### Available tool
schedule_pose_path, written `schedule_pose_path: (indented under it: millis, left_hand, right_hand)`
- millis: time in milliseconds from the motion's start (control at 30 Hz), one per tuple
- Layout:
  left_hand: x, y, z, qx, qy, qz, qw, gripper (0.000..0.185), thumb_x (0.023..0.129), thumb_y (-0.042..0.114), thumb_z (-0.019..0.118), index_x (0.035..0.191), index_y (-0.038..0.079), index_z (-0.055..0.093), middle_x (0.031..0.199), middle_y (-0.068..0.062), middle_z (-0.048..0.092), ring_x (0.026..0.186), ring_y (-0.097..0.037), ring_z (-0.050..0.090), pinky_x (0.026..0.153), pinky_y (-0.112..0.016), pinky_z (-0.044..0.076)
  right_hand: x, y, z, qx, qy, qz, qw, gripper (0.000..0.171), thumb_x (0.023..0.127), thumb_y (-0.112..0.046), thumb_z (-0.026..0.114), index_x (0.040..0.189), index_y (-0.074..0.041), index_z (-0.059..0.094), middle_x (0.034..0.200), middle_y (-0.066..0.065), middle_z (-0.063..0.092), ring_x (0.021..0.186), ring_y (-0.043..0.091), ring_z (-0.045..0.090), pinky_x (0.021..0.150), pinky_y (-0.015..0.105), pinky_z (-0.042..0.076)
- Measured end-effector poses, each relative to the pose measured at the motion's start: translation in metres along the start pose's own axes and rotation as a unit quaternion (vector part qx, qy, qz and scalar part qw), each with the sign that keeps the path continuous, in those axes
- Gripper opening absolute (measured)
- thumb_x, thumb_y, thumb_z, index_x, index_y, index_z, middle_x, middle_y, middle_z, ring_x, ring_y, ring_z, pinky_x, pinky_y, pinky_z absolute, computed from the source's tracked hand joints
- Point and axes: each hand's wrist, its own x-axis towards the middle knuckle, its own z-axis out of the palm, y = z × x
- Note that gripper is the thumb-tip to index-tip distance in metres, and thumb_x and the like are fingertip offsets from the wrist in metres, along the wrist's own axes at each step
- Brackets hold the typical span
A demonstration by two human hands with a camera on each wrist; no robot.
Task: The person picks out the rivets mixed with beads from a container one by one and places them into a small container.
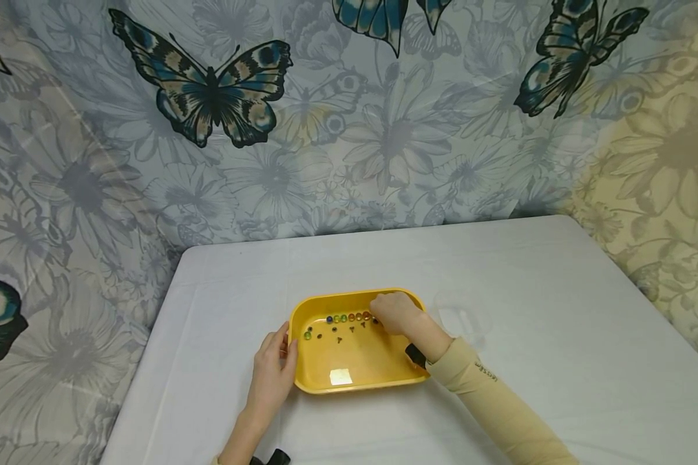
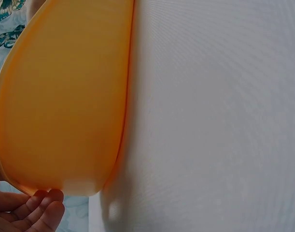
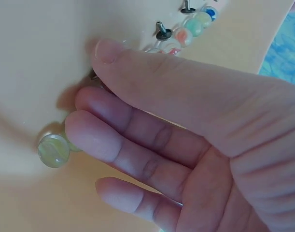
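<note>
Nearest me on the worktop (image 1: pixel 221 284) my left hand (image 1: pixel 273 371) braces the yellow tray (image 1: pixel 302 374), fingers relaxed, while my right hand (image 1: pixel 394 313), fingers loosely extended, nudges marbles (image 1: pixel 349 317) inside; I fear a clumsy push scatters the row.

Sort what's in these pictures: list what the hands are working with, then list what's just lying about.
In hand:
yellow tray, steadied by the left hand
marbles in a row inside it
small dark screws in the tray
right hand, fingertips at a pale green marble

Lying about:
clear plastic container right of the tray
white table
</note>
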Motion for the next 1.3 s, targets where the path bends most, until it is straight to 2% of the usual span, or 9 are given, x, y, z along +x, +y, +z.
schedule_pose_path:
  millis: [233, 467, 633, 1300]
  left_hand:
    - [-0.0009, -0.0015, -0.0001, 0.0, 0.001, 0.006, 1.0, 0.04, 0.089, 0.003, 0.059, 0.126, -0.01, 0.05, 0.086, -0.006, 0.053, 0.075, -0.013, 0.051, 0.063, -0.023, 0.049]
    - [-0.0028, -0.0019, 0.0013, 0.007, -0.005, -0.006, 0.9999, 0.041, 0.09, 0.005, 0.058, 0.127, -0.009, 0.049, 0.087, -0.005, 0.053, 0.075, -0.012, 0.05, 0.063, -0.023, 0.049]
    - [-0.003, -0.0022, 0.0022, 0.008, -0.007, -0.01, 0.9999, 0.041, 0.09, 0.005, 0.058, 0.127, -0.008, 0.049, 0.087, -0.005, 0.052, 0.075, -0.012, 0.05, 0.063, -0.023, 0.049]
    - [-0.0011, -0.0006, 0.0008, 0.004, 0.003, 0.008, 1.0, 0.04, 0.09, 0.005, 0.058, 0.126, -0.009, 0.05, 0.086, -0.004, 0.053, 0.074, -0.011, 0.05, 0.063, -0.023, 0.049]
  right_hand:
    - [0.0, -0.0007, 0.0031, -0.003, 0.006, -0.004, 1.0, 0.015, 0.089, -0.006, 0.061, 0.074, -0.009, 0.056, 0.067, 0.004, 0.048, 0.056, 0.013, 0.034, 0.051, 0.025, 0.03]
    - [0.0007, -0.0007, 0.0034, -0.013, -0.002, 0.001, 1.0, 0.014, 0.089, -0.009, 0.061, 0.075, -0.009, 0.057, 0.068, 0.004, 0.051, 0.056, 0.012, 0.037, 0.049, 0.024, 0.036]
    - [0.0004, -0.0009, 0.004, -0.016, 0.003, 0.0, 1.0, 0.017, 0.089, -0.009, 0.061, 0.073, -0.01, 0.056, 0.067, 0.003, 0.049, 0.055, 0.012, 0.036, 0.048, 0.024, 0.034]
    - [0.0031, -0.0021, 0.007, -0.032, 0.006, 0.003, 0.999, 0.018, 0.089, -0.011, 0.061, 0.071, -0.009, 0.057, 0.065, 0.003, 0.048, 0.053, 0.012, 0.036, 0.047, 0.024, 0.036]
